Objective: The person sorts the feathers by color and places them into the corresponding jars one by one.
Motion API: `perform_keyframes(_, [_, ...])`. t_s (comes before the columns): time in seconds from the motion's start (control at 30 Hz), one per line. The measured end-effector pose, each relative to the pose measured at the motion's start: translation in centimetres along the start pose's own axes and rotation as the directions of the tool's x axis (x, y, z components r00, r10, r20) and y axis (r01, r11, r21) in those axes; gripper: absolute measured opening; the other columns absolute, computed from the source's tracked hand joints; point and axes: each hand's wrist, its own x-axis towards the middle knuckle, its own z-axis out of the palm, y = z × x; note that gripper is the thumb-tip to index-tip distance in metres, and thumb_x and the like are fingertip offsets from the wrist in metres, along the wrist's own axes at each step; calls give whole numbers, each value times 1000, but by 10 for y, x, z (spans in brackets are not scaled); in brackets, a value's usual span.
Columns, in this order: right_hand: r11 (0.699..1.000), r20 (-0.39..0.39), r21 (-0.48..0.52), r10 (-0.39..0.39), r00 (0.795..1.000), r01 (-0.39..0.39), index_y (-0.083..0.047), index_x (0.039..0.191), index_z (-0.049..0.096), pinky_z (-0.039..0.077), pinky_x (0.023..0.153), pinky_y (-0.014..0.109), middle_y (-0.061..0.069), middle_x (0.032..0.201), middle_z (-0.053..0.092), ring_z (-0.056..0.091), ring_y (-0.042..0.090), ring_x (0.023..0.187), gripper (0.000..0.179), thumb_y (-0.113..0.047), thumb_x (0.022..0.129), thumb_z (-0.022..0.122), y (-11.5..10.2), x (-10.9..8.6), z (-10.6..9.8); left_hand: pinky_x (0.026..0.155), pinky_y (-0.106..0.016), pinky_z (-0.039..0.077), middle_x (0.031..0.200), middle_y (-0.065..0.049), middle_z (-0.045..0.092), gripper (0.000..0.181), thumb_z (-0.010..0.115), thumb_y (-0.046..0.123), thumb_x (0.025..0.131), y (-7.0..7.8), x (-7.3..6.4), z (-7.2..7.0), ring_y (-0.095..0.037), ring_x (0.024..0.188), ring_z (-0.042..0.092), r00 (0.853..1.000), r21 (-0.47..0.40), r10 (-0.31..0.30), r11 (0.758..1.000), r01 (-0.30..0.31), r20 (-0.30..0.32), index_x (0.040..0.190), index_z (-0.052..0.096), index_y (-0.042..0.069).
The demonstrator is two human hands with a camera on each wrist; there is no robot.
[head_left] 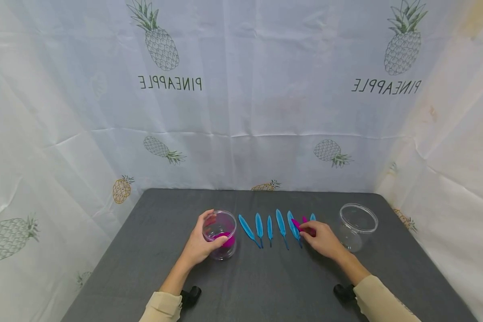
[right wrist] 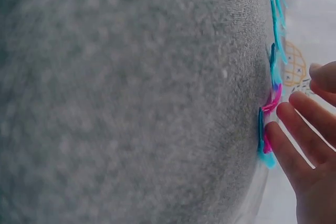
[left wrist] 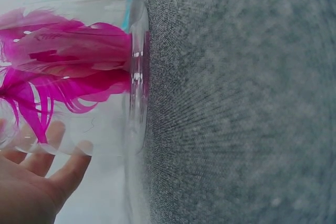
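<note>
My left hand (head_left: 201,243) grips a clear plastic jar (head_left: 220,256) around its side, thumb in front and fingers behind. Magenta feathers (left wrist: 68,51) fill part of that jar, which stands on the dark table. Over the right end of a row of blue feathers (head_left: 281,222), my right hand (head_left: 321,239) reaches down to loose magenta feathers (head_left: 295,222). In the right wrist view its fingers (right wrist: 302,135) are fairly straight and spread, the thumb apart from them, with a magenta feather (right wrist: 273,99) just beyond the fingertips. Whether they touch is unclear.
A second clear jar (head_left: 358,219) stands right of my right hand, with no feathers visible in it. The grey table (head_left: 265,286) ends at a pale curtain (head_left: 241,107) printed with pineapples, which hangs behind and on both sides.
</note>
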Motion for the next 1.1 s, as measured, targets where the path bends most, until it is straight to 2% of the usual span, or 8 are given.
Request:
perform_keyframes(0.17, [1000, 16, 0, 10, 1000, -10, -4, 108, 75, 57, 74, 33, 2, 98, 71, 62, 13, 81, 19, -8, 90, 78, -2, 1, 0, 109, -67, 36, 145, -30, 47, 86, 81, 10, 82, 7, -1, -1, -50, 135, 43, 1000, 3, 0, 1000, 0, 6, 150, 32, -7])
perform_keyframes(0.77, [990, 112, 124, 50, 992, -63, -8, 116, 73, 58, 86, 34, 2, 107, 73, 69, 20, 100, 24, -14, 93, 75, -11, -1, 2, 109, -67, 36, 145, -30, 46, 85, 81, 11, 82, 8, -1, -2, -50, 135, 42, 1000, 2, -14, 1000, 14, 5, 150, 32, -7])
perform_keyframes(0.87, [992, 117, 119, 37, 992, -51, -7, 116, 72, 58, 87, 36, 2, 107, 73, 69, 20, 99, 26, -12, 91, 77, -11, 0, 0, 109, -67, 36, 146, -30, 46, 85, 81, 10, 82, 1, 0, -1, -51, 136, 42, 1000, 6, -11, 1000, 11, 5, 150, 32, -7])
perform_keyframes(1.0, [997, 131, 78, -25, 991, 15, -5, 119, 71, 58, 88, 43, 6, 111, 72, 69, 23, 101, 31, -10, 89, 79, -10, 1, -3, 110, -67, 35, 148, -28, 45, 88, 81, 10, 82, -20, 4, 1, -49, 137, 41, 1000, 5, -7, 1000, 7, -4, 152, 31, -3])
perform_keyframes(1.1, [997, 153, 33, -76, 985, 72, -3, 123, 69, 55, 92, 51, 9, 116, 71, 68, 27, 105, 39, -12, 87, 82, -8, 2, -5, 110, -64, 36, 149, -22, 47, 88, 83, 13, 81, -34, 5, 2, -44, 138, 43, 1000, 15, -12, 1000, 12, -10, 153, 32, 5])
